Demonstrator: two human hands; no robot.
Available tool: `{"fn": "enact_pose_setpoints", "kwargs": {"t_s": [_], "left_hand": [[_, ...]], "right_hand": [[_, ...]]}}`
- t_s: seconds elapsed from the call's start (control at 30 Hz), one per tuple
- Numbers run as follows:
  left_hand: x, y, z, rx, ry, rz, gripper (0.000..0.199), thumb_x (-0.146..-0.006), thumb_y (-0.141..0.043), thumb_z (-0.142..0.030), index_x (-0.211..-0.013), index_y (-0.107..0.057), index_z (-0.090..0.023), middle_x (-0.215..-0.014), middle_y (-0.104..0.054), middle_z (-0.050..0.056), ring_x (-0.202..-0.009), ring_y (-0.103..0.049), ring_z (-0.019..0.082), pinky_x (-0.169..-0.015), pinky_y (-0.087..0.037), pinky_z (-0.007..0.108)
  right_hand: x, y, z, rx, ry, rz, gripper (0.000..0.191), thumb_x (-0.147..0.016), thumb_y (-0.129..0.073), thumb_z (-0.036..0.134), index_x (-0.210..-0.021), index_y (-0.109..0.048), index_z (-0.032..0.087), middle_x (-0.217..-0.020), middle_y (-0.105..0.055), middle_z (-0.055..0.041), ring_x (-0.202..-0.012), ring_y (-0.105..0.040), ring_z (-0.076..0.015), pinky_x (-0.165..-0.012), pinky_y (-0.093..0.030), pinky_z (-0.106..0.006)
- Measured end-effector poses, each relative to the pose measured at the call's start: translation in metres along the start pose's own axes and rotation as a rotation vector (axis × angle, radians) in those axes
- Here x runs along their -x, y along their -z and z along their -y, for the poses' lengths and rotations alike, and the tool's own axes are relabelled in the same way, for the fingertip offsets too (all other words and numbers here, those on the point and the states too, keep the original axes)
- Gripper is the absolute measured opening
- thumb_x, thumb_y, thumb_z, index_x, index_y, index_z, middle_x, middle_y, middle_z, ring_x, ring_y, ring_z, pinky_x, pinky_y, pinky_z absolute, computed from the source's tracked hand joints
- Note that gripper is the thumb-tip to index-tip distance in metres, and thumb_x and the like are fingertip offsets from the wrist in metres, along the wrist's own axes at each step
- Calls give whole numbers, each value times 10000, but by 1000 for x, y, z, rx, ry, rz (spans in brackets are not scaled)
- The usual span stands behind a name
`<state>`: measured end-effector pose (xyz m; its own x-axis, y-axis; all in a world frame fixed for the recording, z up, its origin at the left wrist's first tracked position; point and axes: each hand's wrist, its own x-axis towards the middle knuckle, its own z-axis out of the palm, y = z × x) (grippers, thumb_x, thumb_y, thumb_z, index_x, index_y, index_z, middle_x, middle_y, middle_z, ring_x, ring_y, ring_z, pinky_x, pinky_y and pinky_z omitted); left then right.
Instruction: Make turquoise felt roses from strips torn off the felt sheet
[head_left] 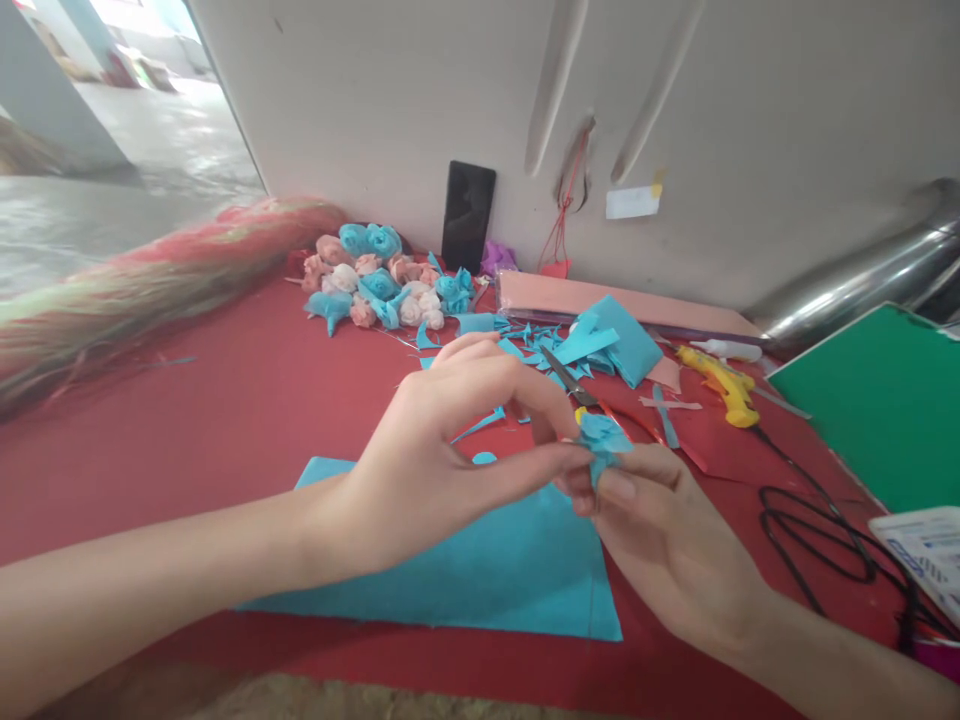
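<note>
Blue paper flower [602,438], small, crumpled, half-rolled, pinched between left hand [442,455] fingers and right hand [667,540] fingers.

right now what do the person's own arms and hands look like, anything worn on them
Both arms are bare as far as the head view shows: no sleeves, gloves, watch or bracelets. The left hand and the right hand carry no rings that can be seen. The fingers are slim, with short, unpainted nails; the right thumbnail is the clearest one. No markings, tape or plasters show on either forearm.
</note>
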<state>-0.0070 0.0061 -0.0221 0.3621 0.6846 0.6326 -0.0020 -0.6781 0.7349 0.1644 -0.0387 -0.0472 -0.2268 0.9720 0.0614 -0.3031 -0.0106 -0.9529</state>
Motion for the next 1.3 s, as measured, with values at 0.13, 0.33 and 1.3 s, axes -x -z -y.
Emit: {"fn": "enact_pose_setpoints", "kwargs": {"t_s": [0.13, 0.33, 1.3], "left_hand": [[-2, 4, -4, -223, -149, 7, 168, -768, -650, -146, -631, -618, -237, -597, -662, -47, -585, -612, 138, -943, -389, 366], [-4, 17, -5, -590, -485, 78, 145, -791, -593, -117, -718, -595, -242, -611, -684, -65, -574, -615, 132, -1000, -386, 472], [-2, 7, -15, -179, -334, 16, 243, -716, -497, -10, -769, -705, -124, -644, -615, 22, -578, -553, 117, -660, -426, 347]], "right_hand": [[-1, 0, -2, -17, 9, 13, 49, -757, -735, 319, -724, -761, 344, -682, -681, 42, -663, -572, -112, -617, -467, -224], [-3, -1, -8, -98, -46, 71, 77, -772, -725, 324, -700, -751, 320, -695, -663, 52, -683, -590, -91, -658, -473, -193], [-4, -2, -3, -191, -23, 208, 61, -764, -713, 372, -765, -770, 350, -567, -621, 48, -563, -560, -87, -604, -492, -180]]}}
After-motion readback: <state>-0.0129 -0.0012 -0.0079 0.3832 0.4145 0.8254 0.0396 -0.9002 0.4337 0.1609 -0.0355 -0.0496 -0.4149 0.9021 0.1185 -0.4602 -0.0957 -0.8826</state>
